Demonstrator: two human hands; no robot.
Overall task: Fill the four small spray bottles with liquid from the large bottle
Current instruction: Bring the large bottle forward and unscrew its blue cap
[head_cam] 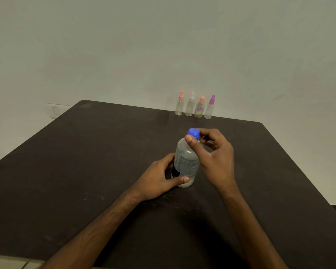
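A: Where is the bottle [186, 162] standing?
B: Mid-table [85, 162]. The left hand [159, 176] is gripping its base; the right hand [214, 156] is pinching the cap [194, 133]. Four sprayers [194, 107] are standing at the far edge

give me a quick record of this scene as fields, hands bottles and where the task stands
large bottle: upright on the table, translucent, labelled
blue cap: on the large bottle
left hand: grips the large bottle's lower body
right hand: pinches the blue cap between thumb and fingers
small spray bottles: four, upright in a row at the table's far edge, tops on
fill level of small bottles: too small to tell
task stage: pouring not yet begun
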